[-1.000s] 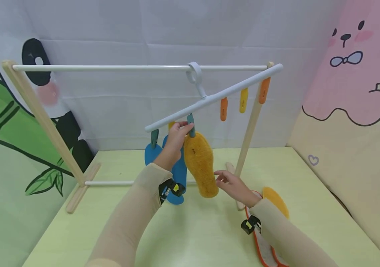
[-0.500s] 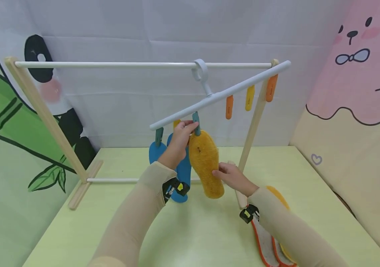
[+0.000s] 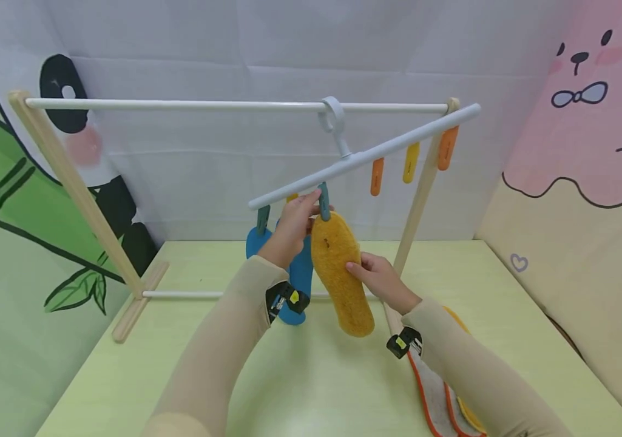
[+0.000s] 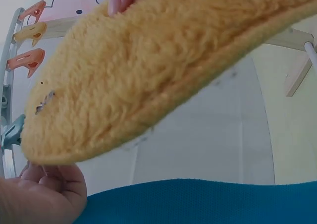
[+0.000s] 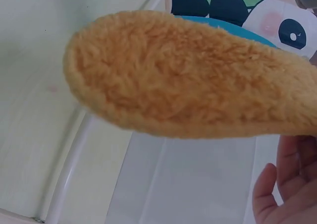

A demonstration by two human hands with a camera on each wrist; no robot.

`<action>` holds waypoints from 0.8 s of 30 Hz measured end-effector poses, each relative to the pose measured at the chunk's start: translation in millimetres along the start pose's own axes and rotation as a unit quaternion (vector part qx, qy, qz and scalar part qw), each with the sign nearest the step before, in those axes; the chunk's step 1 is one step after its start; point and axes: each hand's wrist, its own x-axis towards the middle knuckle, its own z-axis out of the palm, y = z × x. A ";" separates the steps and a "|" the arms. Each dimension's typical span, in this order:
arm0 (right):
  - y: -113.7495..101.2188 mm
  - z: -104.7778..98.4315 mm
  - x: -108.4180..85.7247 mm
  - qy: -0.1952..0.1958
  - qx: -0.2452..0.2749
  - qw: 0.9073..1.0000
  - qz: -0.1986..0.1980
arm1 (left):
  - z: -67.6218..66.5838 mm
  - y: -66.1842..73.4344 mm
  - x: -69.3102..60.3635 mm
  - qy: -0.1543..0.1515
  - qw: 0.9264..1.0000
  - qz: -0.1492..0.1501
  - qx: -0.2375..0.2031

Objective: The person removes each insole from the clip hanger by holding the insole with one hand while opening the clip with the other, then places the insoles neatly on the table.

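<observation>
A fuzzy yellow insole (image 3: 338, 273) hangs toe-up from a teal clothespin (image 3: 324, 202) on the tilted white hanger bar (image 3: 376, 153). My left hand (image 3: 290, 227) grips the clothespin from the left, some fingers behind the insole's top edge. My right hand (image 3: 384, 279) pinches the insole's right edge midway down, thumb in front. Blue insoles (image 3: 301, 273) hang behind my left hand, partly hidden; one is under a dark teal clothespin (image 3: 263, 220). In the left wrist view the fuzzy insole (image 4: 148, 70) covers part of my left hand (image 4: 52, 192).
The hanger's hook ring (image 3: 332, 115) is around the rack's top rail (image 3: 179, 105). Orange (image 3: 377, 176) and yellow (image 3: 411, 162) clothespins hang at the bar's right side. Grey insoles with orange edging (image 3: 433, 388) and a yellow one lie on the table, partly under my right arm.
My right hand has come from beside the yellow insole to pinching its edge, then moved up slightly. The insole's lower end has swung right. My left hand stays at the clothespin.
</observation>
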 end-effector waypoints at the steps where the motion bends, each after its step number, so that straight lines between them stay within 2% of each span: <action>1: -0.3 -0.2 -0.6 -0.001 0.000 1.000 -0.001 | -0.1 0.7 1.3 -0.002 1.000 -0.003 -0.002; 7: -5.6 -0.4 -4.0 -0.011 0.008 1.000 -0.003 | 2.6 3.5 4.3 0.003 0.999 -0.021 -0.025; 17: -2.9 -1.2 -7.0 0.002 0.030 1.000 0.007 | 11.6 3.8 7.5 0.005 0.998 -0.024 -0.057; 20: -1.0 -1.5 -9.0 0.004 0.032 0.999 0.005 | 13.8 3.1 7.9 0.008 0.997 -0.022 -0.068; 24: 1.3 -1.9 -10.3 0.002 0.035 0.999 -0.005 | 17.1 2.6 8.1 0.027 0.996 -0.007 -0.087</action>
